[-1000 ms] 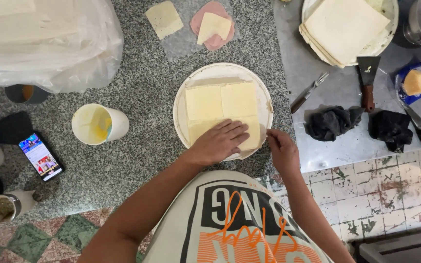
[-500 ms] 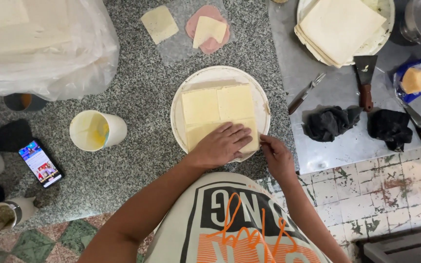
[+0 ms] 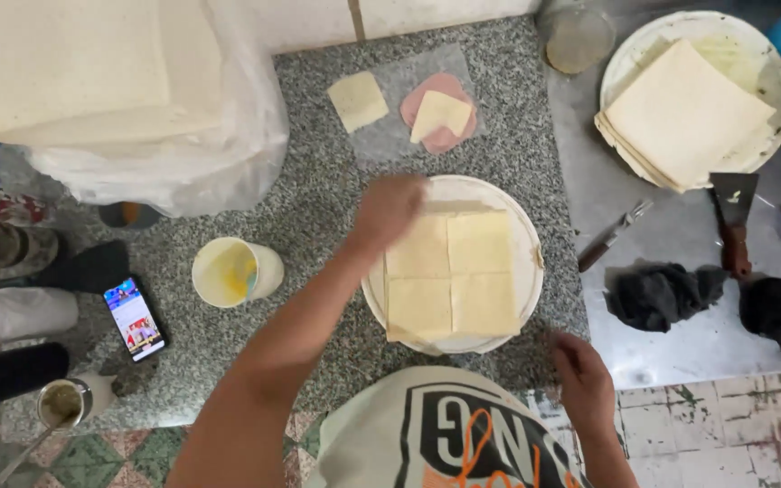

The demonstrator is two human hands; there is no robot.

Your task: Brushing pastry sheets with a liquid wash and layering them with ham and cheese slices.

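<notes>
A white plate point(image 3: 528, 237) on the granite counter holds several pale yellow square slices point(image 3: 452, 276) laid in a grid. My left hand point(image 3: 389, 210) hovers blurred over the plate's far left rim, fingers loosely curled, holding nothing that I can see. My right hand point(image 3: 582, 380) rests on the counter edge just right of the plate's near side, empty. Beyond the plate lies a clear plastic sheet with pink ham slices point(image 3: 439, 113) topped by a cheese square, and one more cheese square point(image 3: 359, 100) to the left.
A yellow-stained cup point(image 3: 235, 270) and a phone point(image 3: 135, 319) sit left. A plastic bag of stacked sheets point(image 3: 119, 99) fills the back left. Right: a bowl of square sheets point(image 3: 687, 113), a scraper point(image 3: 732, 221), a knife point(image 3: 612, 235), dark cloths point(image 3: 662, 294).
My left hand lifted off the slices at the plate's near edge and moved up toward the far left rim. My right hand slid back from the plate to the counter edge.
</notes>
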